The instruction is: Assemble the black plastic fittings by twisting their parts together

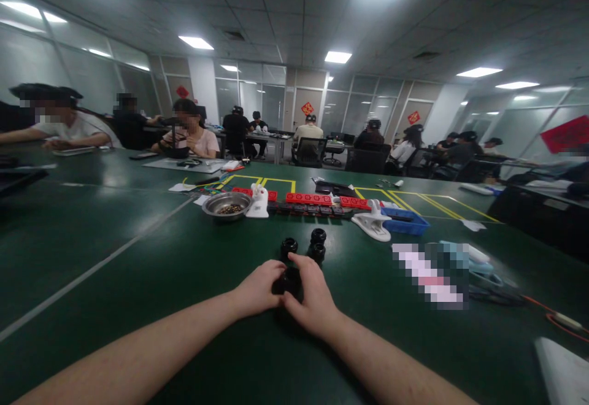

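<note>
Left hand (263,285): fingers and thumb bent, pressed to the left side of the held black part (291,279); part gripped.
Right hand (317,294): curled around the right side of the same part; part gripped here too.
Held part location: between both hands, near the middle of the green worktop (184,264); partly covered by fingers, contact with the surface cannot be told.
Loose black parts: three, round, placed just beyond the hands; left one (289,246) set apart, rear right one (318,235) and front right one (317,252) placed close together.
Metal bowl (211,212): placed farther back, left; small brass-coloured pieces held inside.
White stand (258,202): placed just beside the bowl, on its right.
Red blocks (308,198): lined up in a row, backed onto by dark pieces (313,210) on the near side.
White clip (372,226): laid right of the row, near the blue tray (416,229).
Yellow tape (278,179): stuck in outlines behind the row.
Background: several people seen seated.
</note>
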Demonstrator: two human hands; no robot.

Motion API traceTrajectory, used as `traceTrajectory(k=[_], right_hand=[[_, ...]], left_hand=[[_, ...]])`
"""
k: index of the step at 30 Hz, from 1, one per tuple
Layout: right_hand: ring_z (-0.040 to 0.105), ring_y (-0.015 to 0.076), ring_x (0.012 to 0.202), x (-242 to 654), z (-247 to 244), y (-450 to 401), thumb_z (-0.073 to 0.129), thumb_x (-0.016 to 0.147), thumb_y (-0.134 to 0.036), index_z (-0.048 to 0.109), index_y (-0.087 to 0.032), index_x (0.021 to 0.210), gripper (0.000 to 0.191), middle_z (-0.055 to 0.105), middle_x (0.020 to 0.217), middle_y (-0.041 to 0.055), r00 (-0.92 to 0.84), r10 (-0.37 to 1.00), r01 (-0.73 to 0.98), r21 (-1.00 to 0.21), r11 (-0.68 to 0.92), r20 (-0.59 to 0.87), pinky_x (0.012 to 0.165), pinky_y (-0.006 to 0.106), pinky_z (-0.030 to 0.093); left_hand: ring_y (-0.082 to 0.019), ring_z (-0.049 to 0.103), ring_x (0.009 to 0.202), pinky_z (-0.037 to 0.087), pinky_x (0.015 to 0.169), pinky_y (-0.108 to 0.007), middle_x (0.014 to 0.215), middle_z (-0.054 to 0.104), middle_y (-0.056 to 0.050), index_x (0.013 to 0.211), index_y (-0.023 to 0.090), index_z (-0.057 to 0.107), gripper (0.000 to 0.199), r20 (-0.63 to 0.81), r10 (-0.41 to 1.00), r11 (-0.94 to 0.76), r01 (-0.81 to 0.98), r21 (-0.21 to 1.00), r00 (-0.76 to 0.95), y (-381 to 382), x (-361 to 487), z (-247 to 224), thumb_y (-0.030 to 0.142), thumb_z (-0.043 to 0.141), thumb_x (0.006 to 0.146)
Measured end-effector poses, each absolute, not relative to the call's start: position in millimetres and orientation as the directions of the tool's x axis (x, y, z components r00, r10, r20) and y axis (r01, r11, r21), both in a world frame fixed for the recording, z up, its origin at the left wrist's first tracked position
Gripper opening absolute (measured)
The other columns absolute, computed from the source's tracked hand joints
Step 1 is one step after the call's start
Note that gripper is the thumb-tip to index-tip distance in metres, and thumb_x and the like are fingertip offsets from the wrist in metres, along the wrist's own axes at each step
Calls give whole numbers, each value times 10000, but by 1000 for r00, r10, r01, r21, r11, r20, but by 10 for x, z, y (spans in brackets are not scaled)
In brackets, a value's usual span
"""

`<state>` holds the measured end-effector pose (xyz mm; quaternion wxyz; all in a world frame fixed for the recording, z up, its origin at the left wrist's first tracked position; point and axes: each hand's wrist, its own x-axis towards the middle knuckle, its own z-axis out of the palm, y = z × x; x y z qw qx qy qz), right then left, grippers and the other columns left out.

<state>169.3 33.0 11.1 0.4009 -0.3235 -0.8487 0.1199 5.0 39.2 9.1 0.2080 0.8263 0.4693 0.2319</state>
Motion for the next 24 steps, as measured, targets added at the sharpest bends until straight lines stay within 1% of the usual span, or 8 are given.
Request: traceTrajectory(k=[4,7,10,13,16,19,22,24], right_hand=[[460,266,989,1680,121,344,603,626,-245,402,-145,1147,568,505,1051,117,-383,719,560,-473,680,580,870,451,364],[491,238,911,1694,110,366,568,644,-203,429,-161,1115,494,533,959,84,-405,731,556,-487,673,549,837,431,387],[448,231,1021,1703,97,355,505,625,-123,382,-182,1170,562,509,1064,82,-484,676,477,-481,736,556,904,420,343],[394,247,1094,1691,95,334,549,618,-162,340,-170,1211,629,454,1160,102,-472,673,485,-470,738,569,940,428,306],[432,262,1030,1681,94,344,620,617,-260,386,-161,1169,607,478,1104,110,-399,728,564,-478,674,557,895,439,343],[484,237,930,1694,88,366,596,625,-214,434,-172,1102,505,524,987,80,-398,744,566,-495,659,537,847,420,381],[470,215,984,1710,84,361,520,607,-107,413,-175,1117,525,512,1040,75,-474,689,475,-500,724,548,892,392,360],[434,220,1047,1709,85,350,522,593,-104,380,-168,1155,583,480,1112,88,-486,669,452,-494,743,562,925,392,334]], left_hand=[[-233,486,977,395,868,-338,1038,539,-61,923,176,589,321,183,863,-483,664,571,471,391,42,101,246,646,614],[-233,483,975,393,864,-340,1034,541,-58,943,180,589,332,193,848,-508,652,563,493,392,45,107,257,640,624],[-235,479,989,383,882,-348,1051,539,-72,1001,169,569,387,188,861,-489,667,562,473,397,51,101,249,632,628],[-239,480,999,381,892,-352,1074,529,-78,994,167,569,393,170,878,-459,684,567,448,394,54,102,222,636,611],[-235,485,987,390,880,-345,1043,539,-66,963,175,576,358,171,872,-468,680,564,458,383,51,110,218,635,612],[-229,483,984,393,869,-335,1042,536,-57,964,184,576,352,183,863,-485,670,562,471,384,43,99,244,635,623],[-230,485,983,395,864,-332,1046,535,-60,975,176,576,360,190,865,-483,668,565,465,404,37,66,281,630,636],[-232,484,984,388,873,-329,1044,539,-68,953,164,586,350,198,863,-489,670,559,464,419,37,47,272,638,625]])
